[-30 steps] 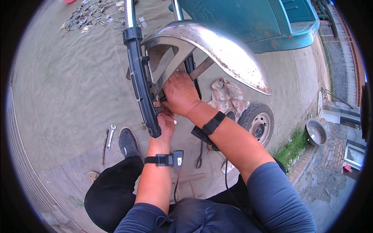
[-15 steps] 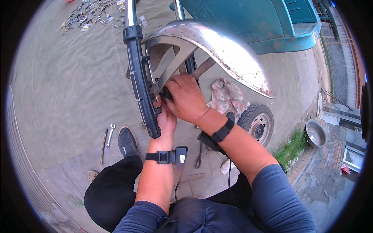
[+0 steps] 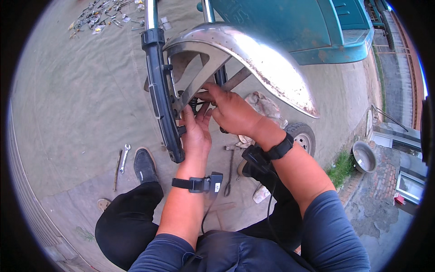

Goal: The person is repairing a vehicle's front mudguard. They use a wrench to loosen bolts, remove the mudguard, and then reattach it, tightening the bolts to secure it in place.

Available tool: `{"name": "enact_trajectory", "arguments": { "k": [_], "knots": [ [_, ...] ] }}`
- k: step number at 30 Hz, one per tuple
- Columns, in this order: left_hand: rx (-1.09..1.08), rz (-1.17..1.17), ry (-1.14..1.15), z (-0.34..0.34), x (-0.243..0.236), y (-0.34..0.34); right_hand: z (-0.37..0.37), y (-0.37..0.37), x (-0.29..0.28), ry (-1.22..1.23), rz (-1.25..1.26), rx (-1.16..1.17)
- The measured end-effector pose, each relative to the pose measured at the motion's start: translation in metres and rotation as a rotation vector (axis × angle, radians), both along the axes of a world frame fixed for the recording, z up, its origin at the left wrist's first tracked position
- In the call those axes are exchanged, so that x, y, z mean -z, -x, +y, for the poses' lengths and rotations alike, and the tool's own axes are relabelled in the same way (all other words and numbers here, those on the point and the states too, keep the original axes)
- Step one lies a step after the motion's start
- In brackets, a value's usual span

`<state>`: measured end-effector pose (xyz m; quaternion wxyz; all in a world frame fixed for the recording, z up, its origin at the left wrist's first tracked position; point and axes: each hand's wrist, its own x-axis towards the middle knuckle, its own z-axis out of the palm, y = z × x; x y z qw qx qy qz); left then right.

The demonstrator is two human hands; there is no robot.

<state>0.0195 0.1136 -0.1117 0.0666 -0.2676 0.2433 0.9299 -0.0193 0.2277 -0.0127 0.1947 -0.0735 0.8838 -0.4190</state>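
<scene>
A motorcycle front fork's black lower leg (image 3: 159, 99) stands in front of me, beside a shiny metal mudguard (image 3: 267, 59) with rust specks and flat metal stays (image 3: 206, 75). Between the fork legs sits a small dark ribbed part (image 3: 194, 105), partly covered by fingers. My left hand (image 3: 197, 131) is below it, palm up, thumb and fingertips closed round its lower end. From the right, my right hand (image 3: 231, 109) reaches under the stays, its fingers bent at the same part. What its fingertips pinch is hidden.
A wheel with tyre (image 3: 302, 138) and a stained cloth (image 3: 265, 109) lie at right. A wrench (image 3: 124, 158) and a thin rod (image 3: 117, 170) lie by my left shoe (image 3: 146, 165). Scattered tools (image 3: 102, 16) are far left; a teal vehicle body (image 3: 281, 27) stands beyond; a metal basin (image 3: 364, 156) is right.
My right hand has shifted right and opened a gap to the left hand, uncovering the dark part. My left hand's palm and fingers now show. My right foot has moved left and nearer.
</scene>
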Motion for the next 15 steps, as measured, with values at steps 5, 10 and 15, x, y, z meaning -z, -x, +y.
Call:
{"name": "enact_trajectory", "arguments": {
  "k": [5, 10, 15],
  "knots": [
    [0.031, 0.002, 0.021, -0.007, 0.011, -0.002, 0.000, 0.021, 0.005, 0.021, 0.035, 0.015],
    [0.041, 0.015, 0.010, -0.013, 0.011, -0.002, -0.021, 0.065, 0.040, -0.008, -0.167, -0.037],
    [0.081, 0.095, -0.052, -0.018, 0.016, 0.003, -0.034, 0.093, 0.070, -0.064, -0.131, -0.217]
  ]
}}
